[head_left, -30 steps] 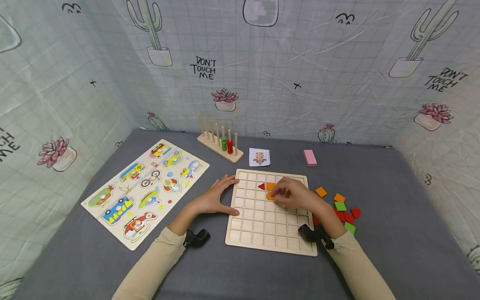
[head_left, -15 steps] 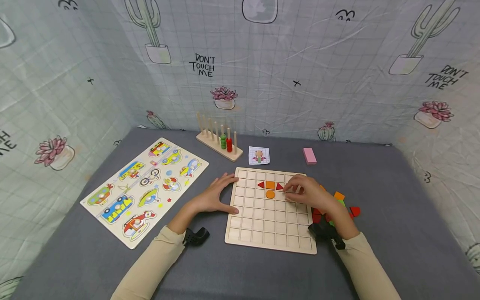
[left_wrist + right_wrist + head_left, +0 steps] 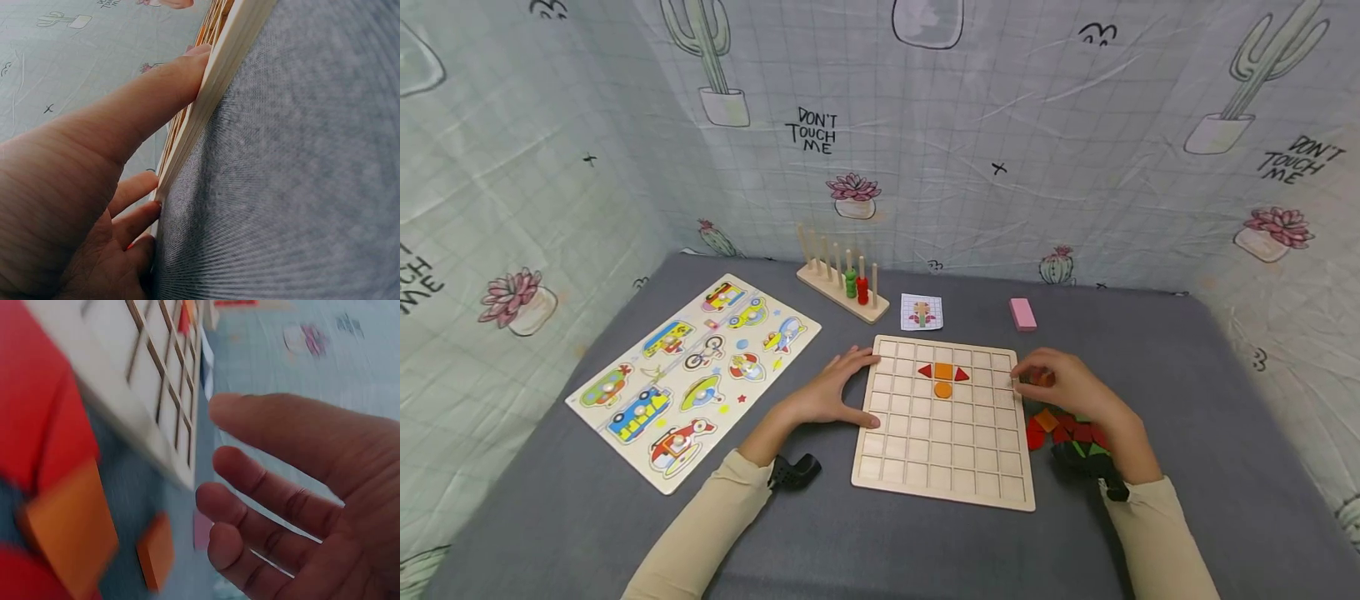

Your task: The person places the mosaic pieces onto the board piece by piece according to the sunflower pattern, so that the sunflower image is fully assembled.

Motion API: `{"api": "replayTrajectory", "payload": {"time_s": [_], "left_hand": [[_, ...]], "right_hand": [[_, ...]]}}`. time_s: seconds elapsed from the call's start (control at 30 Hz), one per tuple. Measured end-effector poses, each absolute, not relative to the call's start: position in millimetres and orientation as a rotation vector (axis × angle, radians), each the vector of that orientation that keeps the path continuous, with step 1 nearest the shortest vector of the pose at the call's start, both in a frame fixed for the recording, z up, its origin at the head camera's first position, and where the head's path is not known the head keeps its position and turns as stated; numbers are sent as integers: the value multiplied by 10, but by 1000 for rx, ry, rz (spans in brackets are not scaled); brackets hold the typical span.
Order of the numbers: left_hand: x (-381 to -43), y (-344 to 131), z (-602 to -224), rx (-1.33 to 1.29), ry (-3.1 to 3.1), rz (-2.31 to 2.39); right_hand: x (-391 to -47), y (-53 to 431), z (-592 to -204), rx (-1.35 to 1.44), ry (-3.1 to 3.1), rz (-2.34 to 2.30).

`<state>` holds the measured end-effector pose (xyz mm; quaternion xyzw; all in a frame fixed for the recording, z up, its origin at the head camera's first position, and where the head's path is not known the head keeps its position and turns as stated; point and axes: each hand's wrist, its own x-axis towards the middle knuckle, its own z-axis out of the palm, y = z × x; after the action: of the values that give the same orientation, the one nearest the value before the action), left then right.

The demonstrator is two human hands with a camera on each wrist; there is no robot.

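Observation:
A wooden grid board lies in front of me. In its upper cells sit an orange square flanked by two red triangles, with an orange circle below the square. My left hand rests at the board's left edge, its thumb and fingers spread along the rim. Just off the board's upper right side is my right hand, fingers loosely bent and nothing between them in the right wrist view. Beneath it are loose red, green and orange pieces, partly hidden by the hand and wrist; an orange piece lies near its fingertips.
To the left lies a vehicle peg puzzle. Behind the board stand a peg rack with green and red beads, a small pattern card and a pink block. A printed cloth hangs behind the table.
My right hand has let go of the second red triangle, which now sits right of the orange square, and has moved right to the loose pieces. My left hand stays at the board's edge.

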<state>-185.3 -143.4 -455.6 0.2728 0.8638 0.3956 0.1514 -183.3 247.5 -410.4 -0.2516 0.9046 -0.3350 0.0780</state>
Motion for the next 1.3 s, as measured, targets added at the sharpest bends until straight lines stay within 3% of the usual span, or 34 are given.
{"api": "replayTrajectory", "payload": {"time_s": [0.5,1.3], "left_hand": [[-1827,-1422,-4531,773,2476,1132],[-1851,-1418,-4551,785,2485,1134]], "right_hand": [[-1856,2806,-4142,-748,2755,-936],[-1911,2768,-4235,-689,2675,-963]]}}
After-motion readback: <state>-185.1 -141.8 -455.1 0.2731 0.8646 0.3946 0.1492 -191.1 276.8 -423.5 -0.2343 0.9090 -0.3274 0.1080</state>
